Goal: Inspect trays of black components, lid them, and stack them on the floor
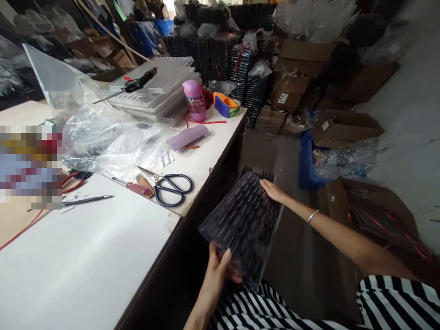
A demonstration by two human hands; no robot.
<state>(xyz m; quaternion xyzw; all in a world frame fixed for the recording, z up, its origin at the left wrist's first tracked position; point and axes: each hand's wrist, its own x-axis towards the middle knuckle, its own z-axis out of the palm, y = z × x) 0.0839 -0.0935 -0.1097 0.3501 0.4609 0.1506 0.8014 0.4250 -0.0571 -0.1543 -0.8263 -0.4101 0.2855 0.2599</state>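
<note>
Between both hands is a dark plastic tray [245,215] with rows of narrow slots, tilted beside the table's edge and over my lap. My left hand [220,266] grips its near end, thumb on top and fingers partly underneath. At the far right side, my right hand [271,190] holds the edge, its fingers along the rim. Some of the tray is smeared by motion, and I cannot make out whether anything lies in the slots. Another slotted dark piece [259,173] shows just beyond it.
The white table [103,256] on the left bears scissors [173,188], a red-handled screwdriver [134,187], plastic bags [113,142], a pink bottle [195,101] and a tape dispenser [225,104]. A blue crate [305,160] and cardboard boxes [347,126] stand right; stacked black trays [220,57] rise behind.
</note>
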